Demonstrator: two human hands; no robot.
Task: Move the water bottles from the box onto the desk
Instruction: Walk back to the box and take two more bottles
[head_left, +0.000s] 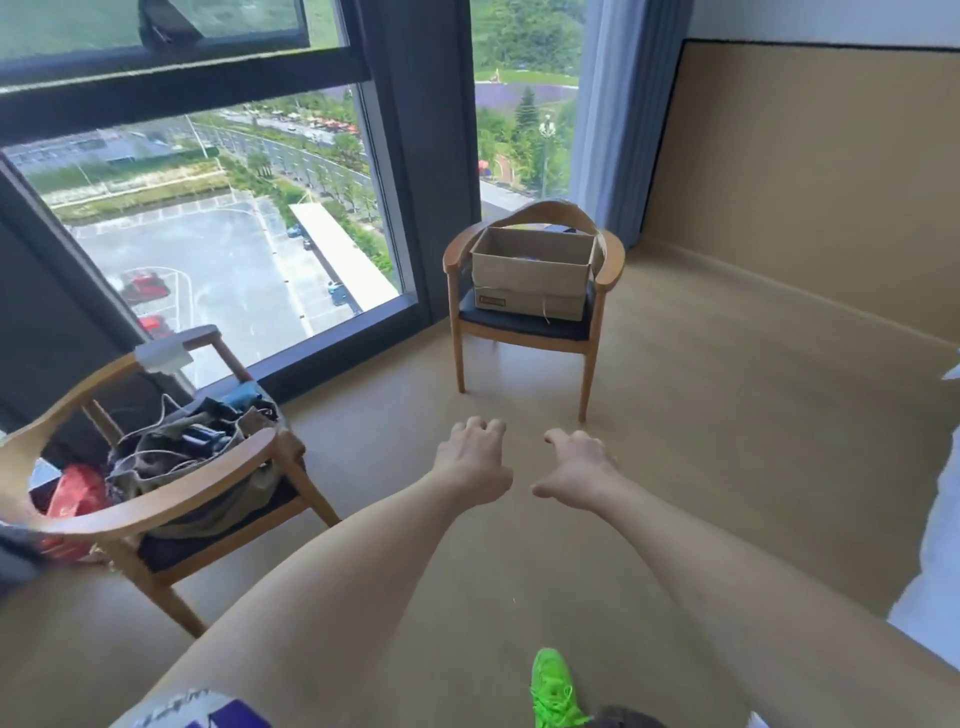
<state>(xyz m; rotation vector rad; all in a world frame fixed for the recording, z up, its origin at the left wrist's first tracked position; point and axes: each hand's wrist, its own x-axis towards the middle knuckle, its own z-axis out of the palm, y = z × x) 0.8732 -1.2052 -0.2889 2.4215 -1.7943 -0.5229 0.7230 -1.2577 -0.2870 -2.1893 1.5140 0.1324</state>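
Note:
An open cardboard box (532, 275) stands on the dark seat of a wooden armchair (608, 270) by the window, a few steps ahead of me. Its inside is mostly hidden; no bottle shows clearly. Both my arms are stretched forward over the floor. My left hand (475, 462) and my right hand (576, 470) hang side by side, fingers loosely curled, holding nothing, well short of the chair. No desk is in view.
A second wooden armchair (156, 499) at the left carries a heap of clothes and bags. Tall windows fill the left wall, a curtain (618, 119) hangs behind the box. White bedding (930, 545) shows at the right edge. My green shoe (553, 686) is on the tan floor.

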